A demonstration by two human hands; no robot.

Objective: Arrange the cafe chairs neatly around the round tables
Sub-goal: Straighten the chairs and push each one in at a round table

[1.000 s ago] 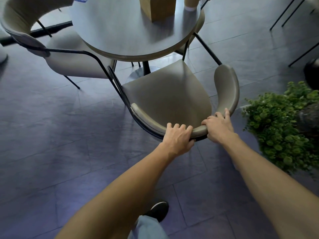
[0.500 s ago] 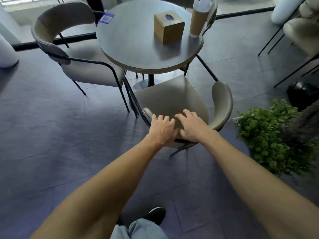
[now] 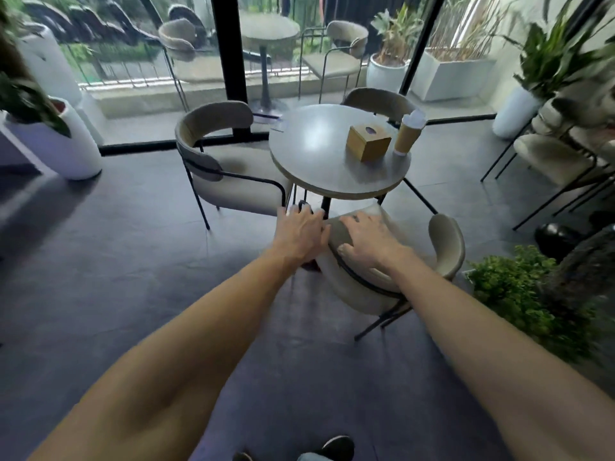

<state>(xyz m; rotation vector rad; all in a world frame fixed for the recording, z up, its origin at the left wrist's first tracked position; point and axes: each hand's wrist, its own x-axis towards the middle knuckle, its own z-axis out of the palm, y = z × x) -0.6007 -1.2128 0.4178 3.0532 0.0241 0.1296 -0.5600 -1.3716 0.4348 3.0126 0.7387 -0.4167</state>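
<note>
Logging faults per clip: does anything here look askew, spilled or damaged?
Nothing stands out. The tissue box and paper cup stand upright on the round table, and the near chair, left hand and right hand resting on it, sits tucked under the table edge.

My left hand (image 3: 299,234): bare, fingertips blurred.
My right hand (image 3: 369,242): bare, the thumbnail just visible.
My left forearm (image 3: 199,344): bare down to the lower edge of the view.
My right forearm (image 3: 482,334): bare as well, to the right edge.
My shoe (image 3: 337,444): dark upper, paler rim along the sole, only the toe showing.
My trouser leg (image 3: 311,456): pale grey-blue cloth, a small patch beside the shoe.
</note>
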